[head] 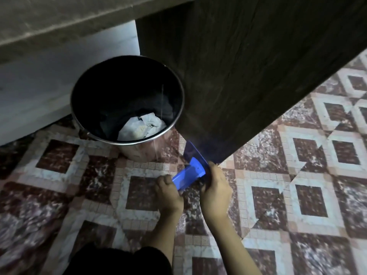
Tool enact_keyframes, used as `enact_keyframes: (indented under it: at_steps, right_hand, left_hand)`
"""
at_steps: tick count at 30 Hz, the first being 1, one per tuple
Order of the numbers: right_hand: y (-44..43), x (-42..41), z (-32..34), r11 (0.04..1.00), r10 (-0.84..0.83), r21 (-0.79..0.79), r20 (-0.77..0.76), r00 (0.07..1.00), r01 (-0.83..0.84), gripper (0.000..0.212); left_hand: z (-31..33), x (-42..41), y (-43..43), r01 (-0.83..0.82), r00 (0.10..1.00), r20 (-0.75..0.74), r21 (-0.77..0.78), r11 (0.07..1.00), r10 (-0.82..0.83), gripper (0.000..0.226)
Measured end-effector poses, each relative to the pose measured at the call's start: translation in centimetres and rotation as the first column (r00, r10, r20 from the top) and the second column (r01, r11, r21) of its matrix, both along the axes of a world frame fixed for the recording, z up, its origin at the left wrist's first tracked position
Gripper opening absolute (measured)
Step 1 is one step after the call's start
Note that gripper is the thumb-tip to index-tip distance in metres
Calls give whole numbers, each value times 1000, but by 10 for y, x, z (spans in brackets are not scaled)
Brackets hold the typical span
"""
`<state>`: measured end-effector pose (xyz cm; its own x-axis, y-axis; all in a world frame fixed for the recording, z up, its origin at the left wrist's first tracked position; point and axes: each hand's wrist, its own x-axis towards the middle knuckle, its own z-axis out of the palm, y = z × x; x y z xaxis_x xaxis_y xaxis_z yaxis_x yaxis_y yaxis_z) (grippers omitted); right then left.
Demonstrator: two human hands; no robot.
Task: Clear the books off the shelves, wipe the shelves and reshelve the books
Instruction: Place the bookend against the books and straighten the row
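Note:
A blue plastic dustpan point(191, 164) is held low over the tiled floor, at the bottom corner of a dark wooden cabinet point(248, 66). My left hand point(168, 193) grips its blue handle from the left. My right hand point(215, 187) holds the pan's right edge, fingers curled round it. The pan's far part lies in the cabinet's shadow. No books or shelves show in the head view.
A round metal waste bin point(127, 100) with a black liner and crumpled white paper inside stands just left of the cabinet, close behind the dustpan. A pale wall and ledge point(49, 46) run along the upper left. Patterned maroon and white floor tiles point(297, 185) spread all around.

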<state>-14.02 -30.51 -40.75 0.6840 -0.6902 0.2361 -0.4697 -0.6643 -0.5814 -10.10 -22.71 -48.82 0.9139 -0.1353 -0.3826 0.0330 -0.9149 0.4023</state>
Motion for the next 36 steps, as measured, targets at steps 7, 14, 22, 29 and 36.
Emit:
enact_keyframes:
  at_steps: [7,14,22,29,36]
  right_hand:
    - [0,0,9,986,-68,153,16,998,64,41]
    - [5,-5,15,990,-52,135,28,998,48,42]
    - [13,-11,63,988,55,131,165,985,-77,47]
    - [2,-22,139,988,95,87,311,946,-128,36]
    - [10,-31,223,988,151,-64,489,859,-137,31]
  left_hand:
    - [-3,3,-2,-5,999,-32,52,999,7,51]
    - [-3,7,13,-179,982,-71,-81,980,174,31]
    - [32,14,26,-569,793,-512,-432,699,329,26]
    - [110,18,43,-706,622,-783,-572,418,-22,17]
    - [205,30,56,-550,760,-630,-755,356,-161,17]
